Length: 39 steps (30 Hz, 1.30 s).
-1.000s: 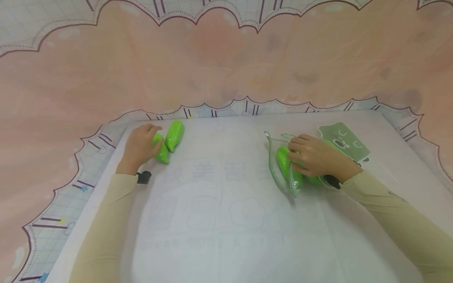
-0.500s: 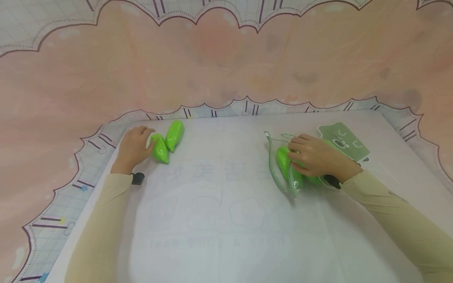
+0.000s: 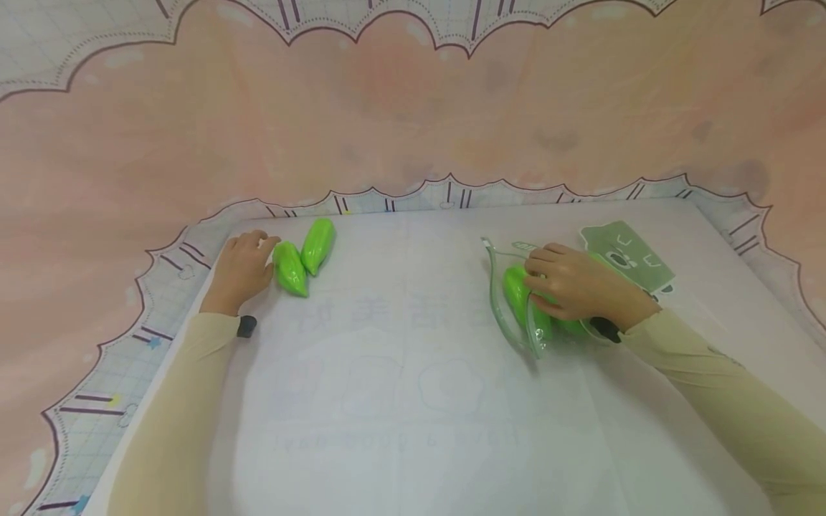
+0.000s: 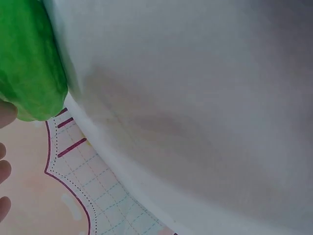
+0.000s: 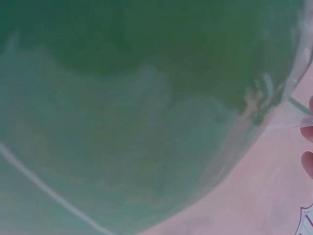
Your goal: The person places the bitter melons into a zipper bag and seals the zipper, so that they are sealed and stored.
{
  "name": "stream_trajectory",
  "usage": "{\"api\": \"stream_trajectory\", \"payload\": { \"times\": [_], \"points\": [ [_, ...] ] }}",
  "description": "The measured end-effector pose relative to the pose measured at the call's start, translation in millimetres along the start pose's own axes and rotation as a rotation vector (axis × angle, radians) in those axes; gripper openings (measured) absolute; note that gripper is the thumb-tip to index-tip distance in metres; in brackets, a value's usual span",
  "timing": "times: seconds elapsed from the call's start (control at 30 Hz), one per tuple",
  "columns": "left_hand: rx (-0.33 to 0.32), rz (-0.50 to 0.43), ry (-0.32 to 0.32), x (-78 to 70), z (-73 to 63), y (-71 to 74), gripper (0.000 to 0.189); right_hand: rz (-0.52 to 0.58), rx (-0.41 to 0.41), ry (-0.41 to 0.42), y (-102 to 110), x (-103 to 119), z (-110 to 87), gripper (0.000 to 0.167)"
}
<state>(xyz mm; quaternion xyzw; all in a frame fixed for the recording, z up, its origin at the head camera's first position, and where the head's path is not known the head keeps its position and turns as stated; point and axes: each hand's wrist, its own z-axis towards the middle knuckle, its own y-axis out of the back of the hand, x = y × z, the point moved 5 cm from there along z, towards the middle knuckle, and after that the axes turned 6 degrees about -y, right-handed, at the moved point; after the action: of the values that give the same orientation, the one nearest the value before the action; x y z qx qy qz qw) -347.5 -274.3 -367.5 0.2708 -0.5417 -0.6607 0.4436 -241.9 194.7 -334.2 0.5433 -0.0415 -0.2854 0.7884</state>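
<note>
In the head view, two glossy bright green vegetables with tapered tips, of a kind I cannot tell, lie close together on the left: the nearer vegetable (image 3: pixel 290 271) and the farther vegetable (image 3: pixel 319 246). My left hand (image 3: pixel 240 272) is just left of the nearer one, fingers loosely bent and holding nothing. The left wrist view shows its bumpy end (image 4: pixel 34 63) beside my fingertips (image 4: pixel 4 169). On the right, my right hand (image 3: pixel 568 283) grips the rim of a clear plastic bag (image 3: pixel 495 301) with its mouth apart. Similar green vegetables (image 3: pixel 516 290) are inside, partly hidden by that hand.
A green cartoon bear print (image 3: pixel 629 258) marks the bag's far right part. The white table (image 3: pixel 400 387) carries faint printing. Behind it hangs a peach-coloured patterned cloth (image 3: pixel 400 122), whose scalloped border runs along the far and left table edges.
My left hand has drawn back a little to the left from the nearer vegetable, uncovering more of it. My right hand and the bag stay in place.
</note>
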Motion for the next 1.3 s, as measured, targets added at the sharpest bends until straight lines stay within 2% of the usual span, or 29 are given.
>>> {"api": "stream_trajectory", "payload": {
  "times": [0.3, 0.47, 0.73, 1.17, 1.3],
  "points": [
    [0.068, 0.021, -0.041, -2.1, 3.4, -3.2, 0.047, -0.01, 0.002, 0.003, -2, -1, -0.3, 0.015],
    [0.116, 0.047, -0.042, 0.1, 5.8, -7.5, 0.051, -0.014, 0.006, 0.0, -3, -2, -0.4, 0.015],
    [0.192, 0.037, -0.024, 1.1, 9.1, -16.2, 0.05, -0.011, -0.009, 0.011, -3, -1, -0.9, 0.014],
    [0.214, 0.016, -0.059, 3.2, 11.9, -25.6, 0.057, -0.007, -0.001, -0.004, -3, 0, -1.3, 0.014],
    [0.199, 0.013, -0.074, 3.2, 11.5, -27.6, 0.056, -0.008, -0.006, 0.0, -3, 1, -1.1, 0.013]
  ]
}}
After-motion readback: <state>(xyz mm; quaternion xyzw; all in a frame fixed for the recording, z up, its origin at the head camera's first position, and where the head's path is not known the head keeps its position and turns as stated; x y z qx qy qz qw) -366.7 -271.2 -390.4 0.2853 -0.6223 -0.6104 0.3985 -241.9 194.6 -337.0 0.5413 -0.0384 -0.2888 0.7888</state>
